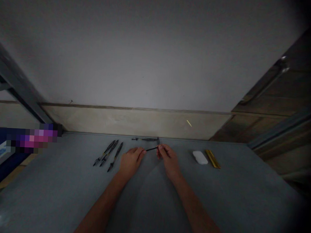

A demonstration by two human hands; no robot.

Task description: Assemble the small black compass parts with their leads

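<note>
A thin black rod (151,149) spans the gap between my two hands above the grey table. My left hand (133,159) pinches its left end, and my right hand (168,159) holds the other end with closed fingers. Just beyond the hands, dark slender parts (149,140) lie near the table's back edge. To the left of my left hand rest several dark pen-like pieces (115,157), slanted side by side. A white rounded object (200,157) and gold-coloured strips (212,158) lie to the right of my right hand.
The grey table (68,188) ends at a pale wall (137,67) with a beige lower band. A metal frame post (24,81) stands at the left, near a blurred pink and purple patch (37,138). Brown panelling is at the right.
</note>
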